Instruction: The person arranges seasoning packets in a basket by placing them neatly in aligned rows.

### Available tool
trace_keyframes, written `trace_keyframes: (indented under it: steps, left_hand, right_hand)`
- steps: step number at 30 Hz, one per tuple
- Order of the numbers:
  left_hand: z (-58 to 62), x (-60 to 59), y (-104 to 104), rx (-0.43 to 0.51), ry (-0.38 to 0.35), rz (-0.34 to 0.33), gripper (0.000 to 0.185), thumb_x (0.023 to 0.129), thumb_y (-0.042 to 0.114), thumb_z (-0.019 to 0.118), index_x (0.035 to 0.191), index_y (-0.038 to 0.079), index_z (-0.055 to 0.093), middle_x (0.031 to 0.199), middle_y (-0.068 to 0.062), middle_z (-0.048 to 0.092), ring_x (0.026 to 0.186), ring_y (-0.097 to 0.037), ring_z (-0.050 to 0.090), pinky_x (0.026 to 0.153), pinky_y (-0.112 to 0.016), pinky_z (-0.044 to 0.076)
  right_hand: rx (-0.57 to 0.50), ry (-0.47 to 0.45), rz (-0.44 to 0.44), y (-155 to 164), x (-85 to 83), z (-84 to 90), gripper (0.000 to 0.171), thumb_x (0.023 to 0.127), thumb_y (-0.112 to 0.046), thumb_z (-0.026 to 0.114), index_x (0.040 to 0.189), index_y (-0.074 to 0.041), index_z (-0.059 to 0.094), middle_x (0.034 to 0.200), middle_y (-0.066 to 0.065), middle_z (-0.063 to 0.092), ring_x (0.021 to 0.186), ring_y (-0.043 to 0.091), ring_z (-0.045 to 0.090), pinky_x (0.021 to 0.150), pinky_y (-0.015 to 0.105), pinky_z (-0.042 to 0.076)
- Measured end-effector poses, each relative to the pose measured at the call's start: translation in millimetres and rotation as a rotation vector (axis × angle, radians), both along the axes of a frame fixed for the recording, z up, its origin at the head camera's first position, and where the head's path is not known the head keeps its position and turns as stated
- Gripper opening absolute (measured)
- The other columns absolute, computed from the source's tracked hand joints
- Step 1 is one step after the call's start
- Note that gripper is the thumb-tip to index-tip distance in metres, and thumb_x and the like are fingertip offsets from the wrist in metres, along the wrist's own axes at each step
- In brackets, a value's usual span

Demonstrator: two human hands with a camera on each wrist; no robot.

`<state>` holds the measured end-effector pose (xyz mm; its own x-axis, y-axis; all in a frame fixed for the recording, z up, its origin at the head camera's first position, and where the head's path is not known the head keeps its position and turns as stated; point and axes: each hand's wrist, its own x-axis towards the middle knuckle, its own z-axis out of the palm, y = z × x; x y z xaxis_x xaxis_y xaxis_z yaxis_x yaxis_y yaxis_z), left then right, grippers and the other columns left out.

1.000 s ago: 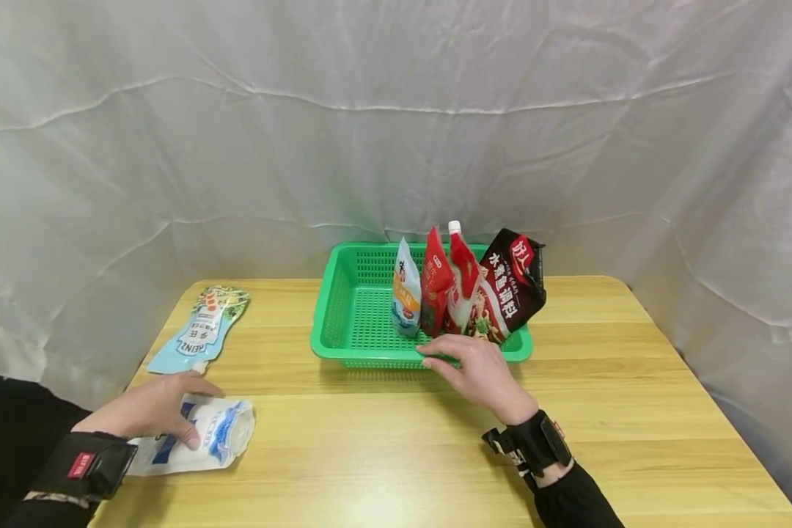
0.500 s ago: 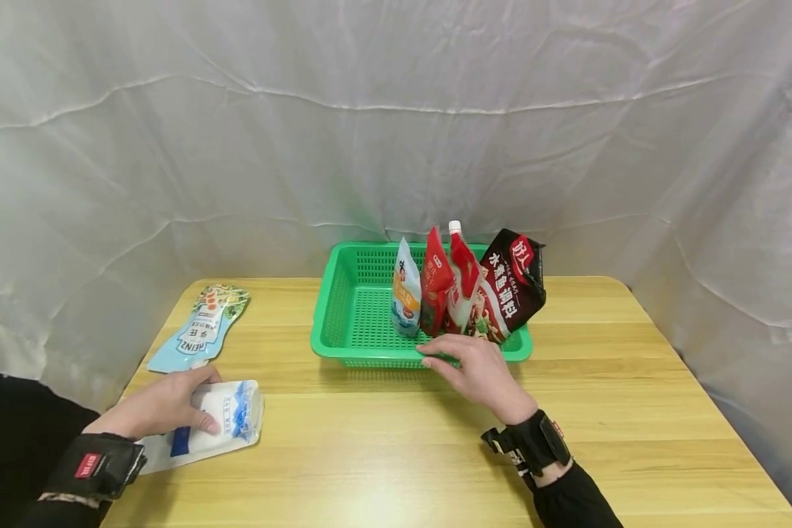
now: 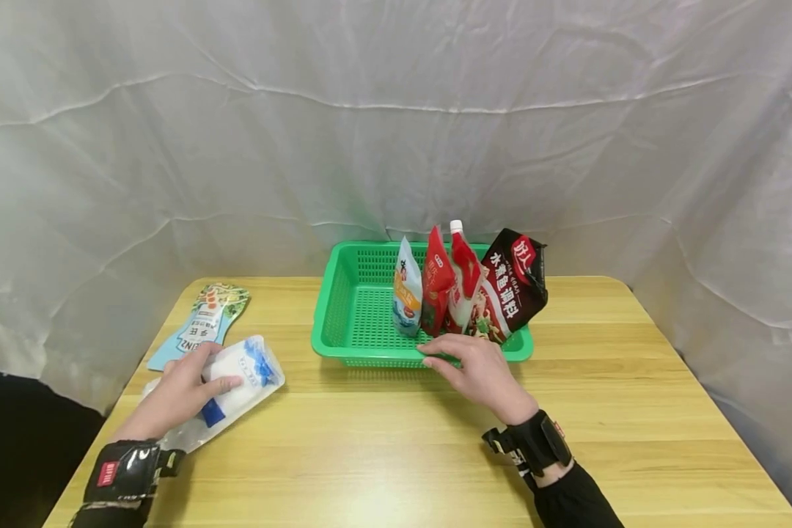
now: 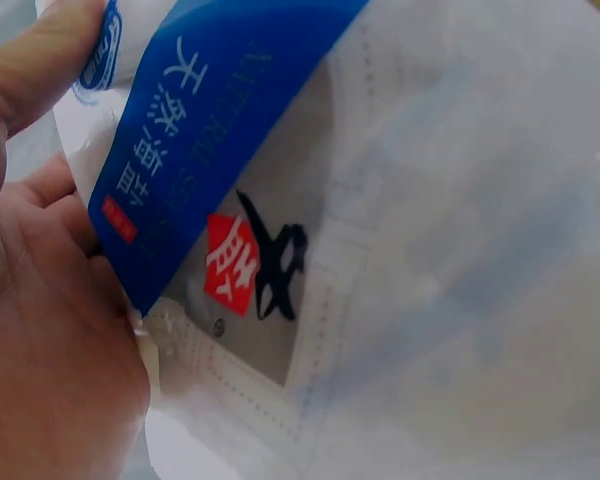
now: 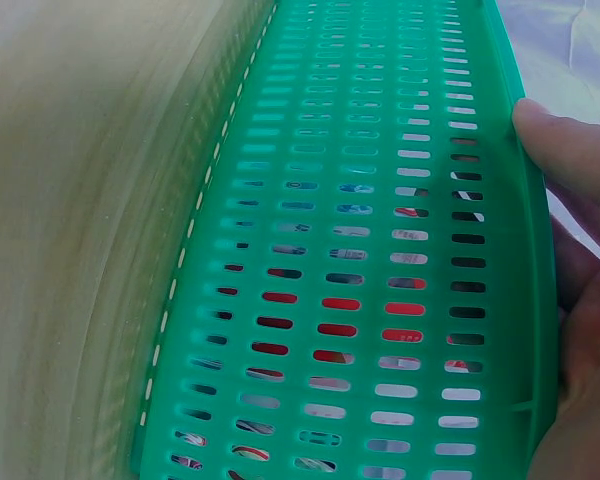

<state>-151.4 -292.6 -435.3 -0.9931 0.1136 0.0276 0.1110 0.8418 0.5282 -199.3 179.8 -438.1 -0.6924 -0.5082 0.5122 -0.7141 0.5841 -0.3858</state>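
I see the wooden table [image 3: 396, 455] bearing the green basket [image 3: 353, 308]. My right hand [image 3: 478, 367] lies flat on its near rim, fingers straight, forearm angled in from the lower right. My left hand [image 3: 185, 389] reaches forward at the table's left edge, fingers and thumb curled round the white salt bag [image 3: 237, 378], well apart from the basket.

The head camera looked forward and down over the counter [image 3: 396, 455], while each wrist camera sat close: left against the white pouch [image 4: 400, 250], right against the green basket [image 5: 380, 250], both also in the head view.
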Motion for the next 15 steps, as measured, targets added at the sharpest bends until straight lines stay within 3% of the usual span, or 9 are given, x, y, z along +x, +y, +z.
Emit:
trace_keyframes:
  steps: [4,11,15]
  left_hand:
    - [14.6,-2.8,7,0.054,0.054,0.037,0.059,0.101,0.041,0.068,0.136,-0.003,0.049,0.114,-0.019,0.067,0.092,-0.026,0.056,0.086,-0.045,0.034]
    - [40.6,-10.2,21,0.098,0.190,0.066,0.055,0.102,0.036,0.068,0.137,-0.002,0.049,0.105,-0.015,0.060,0.084,-0.024,0.050,0.063,-0.028,0.043]
    - [52.7,-15.9,35,0.184,0.228,0.054,0.050,0.102,0.035,0.068,0.135,0.001,0.050,0.108,-0.015,0.060,0.083,-0.025,0.054,0.059,-0.027,0.048]
  right_hand:
    - [-0.002,-0.002,-0.003,1,0.4,-0.2,0.022,0.093,-0.024,0.080,0.115,-0.021,0.080,0.111,-0.003,0.078,0.069,0.006,0.067,0.048,0.018,0.036]
    - [-0.001,-0.004,0.001,0,-0.3,-1.0,0.022,0.093,-0.024,0.080,0.115,-0.019,0.081,0.111,-0.002,0.079,0.066,0.005,0.065,0.046,0.018,0.033]
    - [-0.010,-0.001,0.010,-1,-1.4,-1.1,0.022,0.093,-0.023,0.080,0.115,-0.019,0.081,0.111,-0.003,0.078,0.061,0.001,0.060,0.046,0.018,0.031]
